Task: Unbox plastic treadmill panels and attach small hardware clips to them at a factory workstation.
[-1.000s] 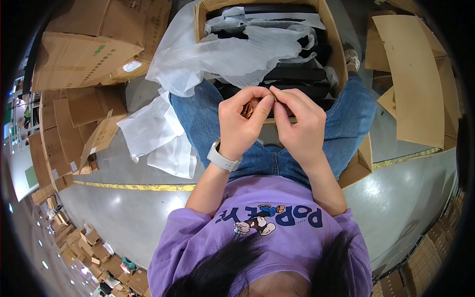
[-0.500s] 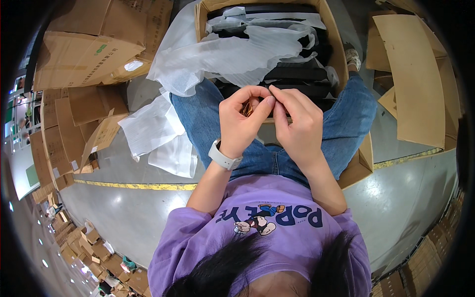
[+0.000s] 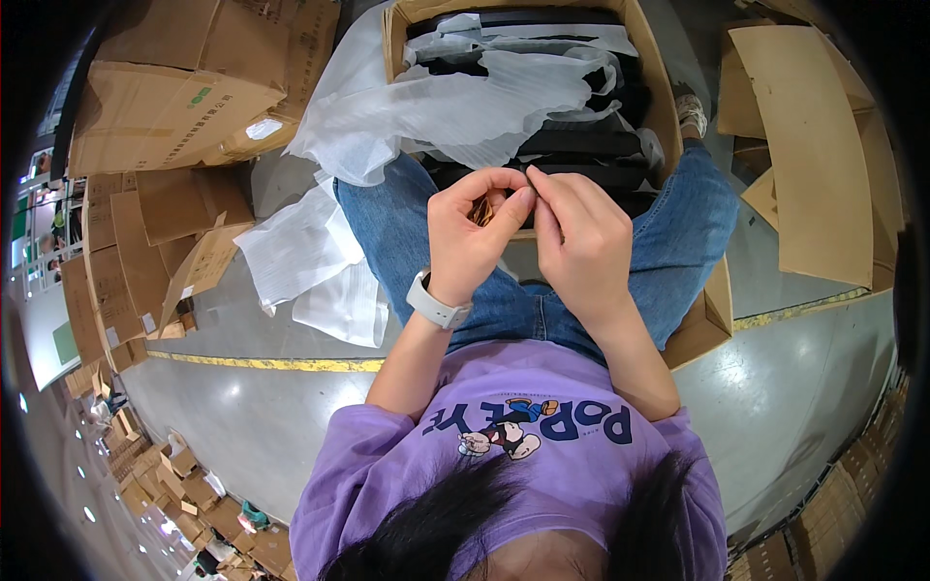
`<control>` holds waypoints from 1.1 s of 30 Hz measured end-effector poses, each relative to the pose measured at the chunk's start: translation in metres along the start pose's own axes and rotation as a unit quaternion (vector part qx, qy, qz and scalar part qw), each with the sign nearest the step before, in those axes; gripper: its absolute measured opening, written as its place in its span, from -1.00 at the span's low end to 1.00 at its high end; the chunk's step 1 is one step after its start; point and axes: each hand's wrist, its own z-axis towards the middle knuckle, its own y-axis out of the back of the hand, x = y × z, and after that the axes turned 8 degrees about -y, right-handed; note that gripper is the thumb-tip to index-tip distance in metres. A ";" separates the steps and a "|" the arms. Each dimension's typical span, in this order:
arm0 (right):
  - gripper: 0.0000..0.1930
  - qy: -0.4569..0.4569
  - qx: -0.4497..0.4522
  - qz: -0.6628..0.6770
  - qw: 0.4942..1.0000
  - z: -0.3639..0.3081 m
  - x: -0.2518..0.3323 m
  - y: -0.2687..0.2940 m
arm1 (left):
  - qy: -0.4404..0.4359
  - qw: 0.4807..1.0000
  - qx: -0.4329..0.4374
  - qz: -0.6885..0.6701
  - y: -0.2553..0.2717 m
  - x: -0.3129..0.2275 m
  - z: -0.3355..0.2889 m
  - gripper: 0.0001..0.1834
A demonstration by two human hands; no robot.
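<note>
My left hand, with a pale watch on its wrist, is curled around some small golden-brown pieces; their kind is hard to make out. Its thumb and forefinger meet the fingertips of my right hand, which is closed in a pinch. A tiny dark bit shows where the fingertips meet, too small to name. Just beyond both hands stands an open cardboard box between my legs. Flat black pieces are stacked in a row inside it, and a white foam sheet drapes over them and the box's left side.
More white foam sheets lie on the floor by my left leg. Large cardboard boxes are stacked at the far left, with opened cartons below. At the right leans a cardboard panel. A yellow floor line runs past me.
Hardly anything differs. The fingers shift very slightly against each other, while both hands stay at the same place above the box's near edge.
</note>
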 end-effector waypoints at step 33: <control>-0.86 -0.356 0.045 0.275 0.892 0.008 -0.034 0.027 | 0.103 0.888 -0.040 -0.446 0.022 0.026 0.001 -0.89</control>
